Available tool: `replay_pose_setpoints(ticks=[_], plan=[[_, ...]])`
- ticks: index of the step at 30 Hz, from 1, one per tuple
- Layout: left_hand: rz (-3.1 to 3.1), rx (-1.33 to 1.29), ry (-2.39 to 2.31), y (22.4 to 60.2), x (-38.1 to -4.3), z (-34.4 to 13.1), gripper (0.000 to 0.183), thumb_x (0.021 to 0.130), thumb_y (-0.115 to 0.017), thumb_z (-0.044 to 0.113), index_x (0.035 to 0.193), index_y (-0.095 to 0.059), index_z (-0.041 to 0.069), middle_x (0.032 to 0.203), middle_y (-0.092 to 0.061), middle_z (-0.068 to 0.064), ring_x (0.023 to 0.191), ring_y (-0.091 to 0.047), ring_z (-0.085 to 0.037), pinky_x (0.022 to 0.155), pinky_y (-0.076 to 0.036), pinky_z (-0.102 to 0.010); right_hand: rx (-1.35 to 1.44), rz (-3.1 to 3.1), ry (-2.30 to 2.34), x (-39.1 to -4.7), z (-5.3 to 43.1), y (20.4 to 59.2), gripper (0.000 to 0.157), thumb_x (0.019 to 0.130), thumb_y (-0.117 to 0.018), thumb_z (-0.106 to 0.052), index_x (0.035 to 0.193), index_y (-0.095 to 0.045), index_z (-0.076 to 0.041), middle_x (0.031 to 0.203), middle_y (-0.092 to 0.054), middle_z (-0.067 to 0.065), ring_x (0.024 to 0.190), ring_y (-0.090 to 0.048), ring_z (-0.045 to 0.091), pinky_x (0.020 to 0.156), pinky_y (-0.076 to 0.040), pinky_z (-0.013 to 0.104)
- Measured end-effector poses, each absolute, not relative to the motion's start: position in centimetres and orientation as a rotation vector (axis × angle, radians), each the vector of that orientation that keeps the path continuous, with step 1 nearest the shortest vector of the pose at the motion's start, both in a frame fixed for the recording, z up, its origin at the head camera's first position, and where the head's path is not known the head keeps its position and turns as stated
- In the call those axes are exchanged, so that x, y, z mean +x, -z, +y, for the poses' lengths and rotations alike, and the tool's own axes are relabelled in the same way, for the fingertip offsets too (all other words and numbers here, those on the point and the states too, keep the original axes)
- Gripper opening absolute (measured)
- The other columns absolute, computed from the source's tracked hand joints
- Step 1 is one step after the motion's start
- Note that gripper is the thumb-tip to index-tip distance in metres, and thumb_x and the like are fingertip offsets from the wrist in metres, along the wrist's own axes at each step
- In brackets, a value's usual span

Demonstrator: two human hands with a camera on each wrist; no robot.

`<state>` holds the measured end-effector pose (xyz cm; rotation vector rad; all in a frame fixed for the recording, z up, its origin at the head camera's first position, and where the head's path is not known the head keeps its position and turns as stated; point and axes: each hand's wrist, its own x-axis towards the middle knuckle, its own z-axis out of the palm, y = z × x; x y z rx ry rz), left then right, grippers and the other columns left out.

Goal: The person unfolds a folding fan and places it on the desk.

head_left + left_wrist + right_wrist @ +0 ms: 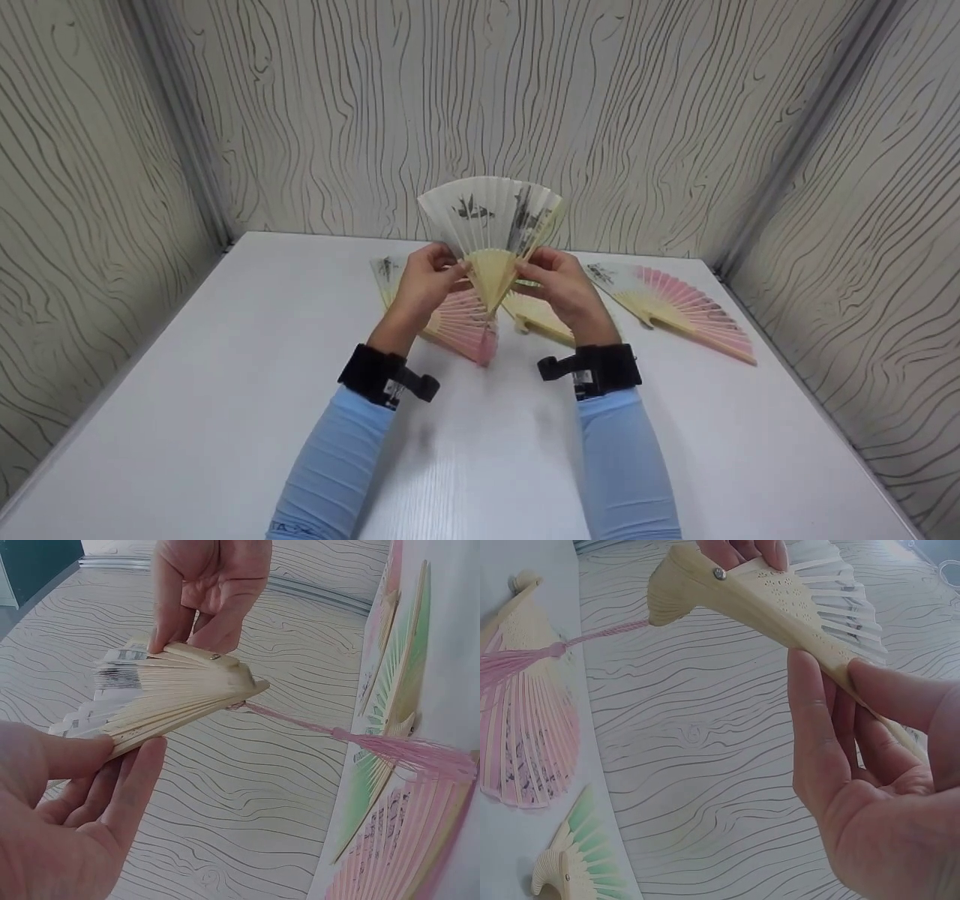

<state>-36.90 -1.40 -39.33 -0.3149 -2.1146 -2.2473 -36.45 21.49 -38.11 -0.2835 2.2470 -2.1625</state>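
Observation:
A white folding fan [487,214] with dark ink-style drawings is spread partway, held up over the table with its leaf on top. My left hand [429,281] pinches its left outer rib between thumb and fingers, and my right hand [562,289] pinches the right outer rib. In the left wrist view the pale bamboo ribs [187,690] converge at the pivot end, from which a pink tassel [405,754] hangs on a cord. The metal rivet [719,574] shows in the right wrist view.
Behind the hands, a pink-and-white fan [457,319] lies spread on the white table [187,360], partly hidden. Right of it a green fan [405,652] also lies spread. Another pink-and-white fan [686,300] lies farther right. Wood-grain patterned walls [480,97] enclose the back and sides.

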Motion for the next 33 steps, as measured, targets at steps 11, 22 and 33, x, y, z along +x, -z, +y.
replay_pose_setpoints(ticks=[11, 22, 33], plan=[[-2.081, -0.298, 2.290, 39.44, -36.98, -1.57, 0.035, 0.107, -0.062, -0.002, 0.142, -0.059, -0.005, 0.130, -0.071, -0.024, 0.117, -0.076, -0.032, 0.099, -0.069, -0.038, -0.298, 2.209, 2.210, -36.29, 21.54, 38.03, 0.037, 0.111, -0.057, -0.005, 0.145, -0.058, 0.011, 0.113, -0.075, 0.001, 0.102, -0.075, 0.011, 0.095, -0.067, 0.029], [-1.962, -0.232, 2.339, 39.38, -37.07, -1.48, 0.036, 0.107, -0.064, -0.001, 0.142, -0.059, -0.004, 0.130, -0.070, -0.024, 0.116, -0.075, -0.029, 0.098, -0.069, -0.035, -0.185, 2.142, 2.327, -36.40, 21.20, 37.79, 0.041, 0.112, -0.058, -0.007, 0.152, -0.056, 0.004, 0.125, -0.072, 0.005, 0.108, -0.075, 0.011, 0.100, -0.066, 0.031], [-1.907, -0.194, 2.313, 39.37, -37.09, -1.17, 0.029, 0.106, -0.063, -0.003, 0.136, -0.061, -0.006, 0.123, -0.072, -0.022, 0.105, -0.076, -0.024, 0.097, -0.069, -0.039, -0.177, 2.101, 2.407, -36.55, 20.96, 38.05, 0.038, 0.112, -0.057, -0.005, 0.148, -0.055, 0.006, 0.113, -0.072, 0.000, 0.101, -0.075, 0.010, 0.094, -0.067, 0.027]])
